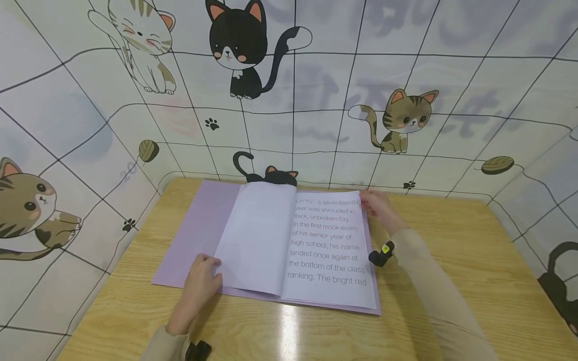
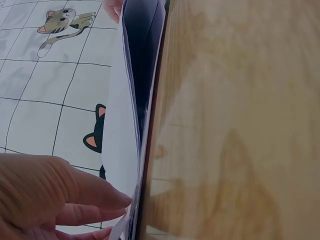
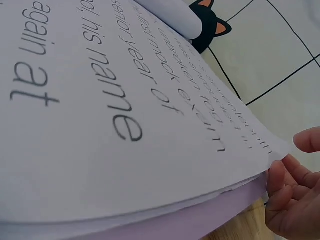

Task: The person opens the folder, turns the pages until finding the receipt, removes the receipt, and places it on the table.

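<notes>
A book with a pale purple cover [image 1: 194,228] lies open. My left hand [image 1: 203,276] is at the lower outer edge of its blank left page [image 1: 257,235]. In the left wrist view the thumb [image 2: 117,197] and fingers meet at that edge, pinching the page. My right hand [image 1: 379,205] is at the top outer corner of the printed right page [image 1: 329,245]. Seen from the right wrist, bent fingers [image 3: 277,175] touch below the page corner, while another fingertip [image 3: 306,140] stands slightly apart from it.
The book rests on a wooden table [image 1: 442,225]. Behind and beside it rise white walls [image 1: 316,145] with grid lines and cartoon cats. Dark wrist devices show at the left sleeve [image 1: 164,343] and right sleeve [image 1: 429,281].
</notes>
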Tool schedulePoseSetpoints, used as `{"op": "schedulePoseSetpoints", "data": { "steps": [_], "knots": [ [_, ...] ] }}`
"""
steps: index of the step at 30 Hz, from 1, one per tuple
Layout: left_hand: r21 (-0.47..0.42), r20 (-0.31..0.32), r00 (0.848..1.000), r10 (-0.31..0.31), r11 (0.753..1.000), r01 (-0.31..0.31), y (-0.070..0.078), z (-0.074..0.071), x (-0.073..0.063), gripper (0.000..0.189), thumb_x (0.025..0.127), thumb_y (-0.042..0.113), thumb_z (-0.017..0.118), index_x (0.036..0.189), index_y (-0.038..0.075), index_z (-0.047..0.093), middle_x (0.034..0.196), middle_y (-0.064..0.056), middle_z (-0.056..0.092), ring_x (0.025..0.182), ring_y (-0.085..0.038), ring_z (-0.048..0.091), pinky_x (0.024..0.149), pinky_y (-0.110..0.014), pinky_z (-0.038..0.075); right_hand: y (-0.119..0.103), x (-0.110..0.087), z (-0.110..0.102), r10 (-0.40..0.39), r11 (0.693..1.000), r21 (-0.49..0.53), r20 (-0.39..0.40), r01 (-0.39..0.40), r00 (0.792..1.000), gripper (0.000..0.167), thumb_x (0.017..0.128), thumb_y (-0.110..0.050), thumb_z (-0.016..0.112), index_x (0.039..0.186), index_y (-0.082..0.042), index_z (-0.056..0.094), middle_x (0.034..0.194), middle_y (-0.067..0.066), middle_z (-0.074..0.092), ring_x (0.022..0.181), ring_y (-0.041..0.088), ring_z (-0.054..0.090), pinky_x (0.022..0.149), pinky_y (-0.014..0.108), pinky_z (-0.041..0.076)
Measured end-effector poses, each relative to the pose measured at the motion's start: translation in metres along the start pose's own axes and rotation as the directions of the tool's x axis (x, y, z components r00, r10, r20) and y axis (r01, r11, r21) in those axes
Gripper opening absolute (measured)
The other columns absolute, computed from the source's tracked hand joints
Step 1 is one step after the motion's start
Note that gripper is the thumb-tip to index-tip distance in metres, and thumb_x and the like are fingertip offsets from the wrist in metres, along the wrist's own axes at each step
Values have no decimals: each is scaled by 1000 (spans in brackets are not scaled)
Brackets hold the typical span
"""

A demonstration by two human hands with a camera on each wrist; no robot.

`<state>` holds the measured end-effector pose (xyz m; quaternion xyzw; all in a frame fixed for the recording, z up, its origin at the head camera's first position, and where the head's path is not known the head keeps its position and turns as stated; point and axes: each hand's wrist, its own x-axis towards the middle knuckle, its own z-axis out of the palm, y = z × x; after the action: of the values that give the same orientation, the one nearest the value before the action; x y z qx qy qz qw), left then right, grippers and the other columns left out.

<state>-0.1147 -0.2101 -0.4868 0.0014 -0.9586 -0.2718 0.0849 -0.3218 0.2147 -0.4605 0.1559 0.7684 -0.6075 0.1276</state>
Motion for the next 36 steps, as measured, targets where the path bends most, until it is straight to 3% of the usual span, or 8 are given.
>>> {"op": "schedulePoseSetpoints", "data": {
  "steps": [5, 8, 19, 24, 30, 36],
  "knots": [
    [17, 8, 1000, 3, 1000, -3, 0, 0, 1, 23, 68, -7, 66, 90, -12, 66, 100, -29, 53, 93, -43, 52, 75, -52, 48, 2, -2, -1, -39, 996, -75, 16, 40, 999, 47, 94, -19, 52, 135, 1, 43, 93, -1, 54, 79, 10, 50, 68, 21, 41],
    [8, 23, 1000, -4, 1000, 4, -1, -1, 2, 24, 68, -6, 66, 92, -11, 65, 100, -26, 55, 94, -41, 53, 76, -51, 49, 3, -5, -1, -64, 992, -103, 36, 67, 997, 46, 93, -16, 52, 134, 2, 44, 93, 0, 56, 79, 11, 52, 69, 21, 43],
    [-48, 67, 998, 12, 999, -9, -3, 1, 3, 26, 70, -7, 63, 96, -11, 64, 98, -22, 56, 95, -39, 54, 82, -51, 47, 0, -19, 6, -50, 991, -117, 122, 65, 991, 50, 94, -18, 50, 139, 1, 38, 130, 19, 49, 106, 23, 52, 93, 32, 42],
    [-81, 62, 998, 10, 997, -5, -5, 1, 4, 26, 69, -7, 64, 95, -11, 64, 97, -22, 56, 94, -39, 54, 83, -50, 46, -2, -24, 9, -81, 992, -81, 149, 94, 986, 49, 95, -17, 49, 139, 3, 38, 128, 19, 50, 97, 17, 56, 85, 25, 46],
    [-93, 69, 998, 11, 996, -5, -5, -1, 4, 25, 69, -8, 64, 94, -11, 64, 96, -22, 56, 93, -38, 55, 82, -50, 47, -4, -28, 11, -112, 992, -42, 161, 120, 981, 49, 94, -15, 49, 137, 6, 39, 113, 13, 57, 81, 9, 58, 73, 20, 48],
    [-95, 63, 998, 19, 995, -13, -5, -1, 4, 24, 70, -8, 65, 94, -11, 64, 96, -22, 57, 93, -38, 56, 82, -49, 48, -6, -31, 11, -126, 991, -26, 184, 133, 975, 50, 94, -15, 50, 138, 6, 38, 104, 7, 61, 79, 10, 60, 72, 22, 48]
  ]
}}
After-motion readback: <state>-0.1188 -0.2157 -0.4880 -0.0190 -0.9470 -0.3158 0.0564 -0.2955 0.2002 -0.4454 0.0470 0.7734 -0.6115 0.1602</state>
